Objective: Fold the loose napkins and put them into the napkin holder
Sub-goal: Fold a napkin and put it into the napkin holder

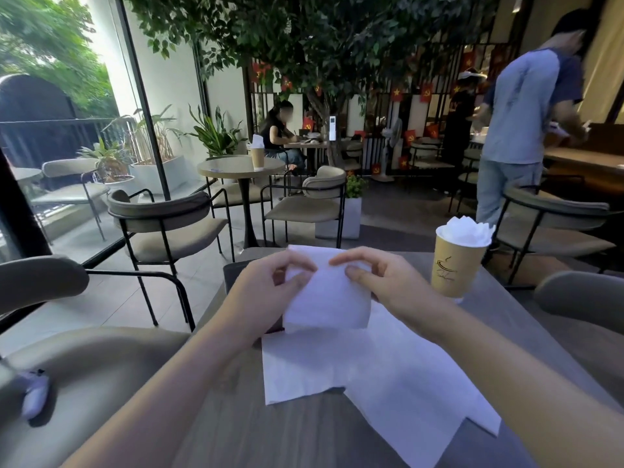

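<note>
Over on the left side of the table (236, 417), the left hand (270, 285) is pinching the napkin (326, 298) between thumb and fingertips at its left edge. It's white, thin, looks already folded at least once, with a soft rounded crease along the bottom, and it's held up off the table so it hangs roughly square between both hands. Under it, flat on the wood, are the loose napkins (371, 376), a couple of unfolded sheets overlapping, corners sticking out toward me. Moving right, the right hand (381, 282) pinches the same napkin on its right side near the top, thumb in front, index finger curled over.

Then the cup (456, 261), a tan paper one doing duty as the holder, stands just beside the right hand, off to the right and a bit further away. It's upright and already stuffed with white folded napkins poking out the top. So the right hand is clearly nearer, and I'd guess it does the drop-in once the fold's finished. Tight fit, probably.
</note>
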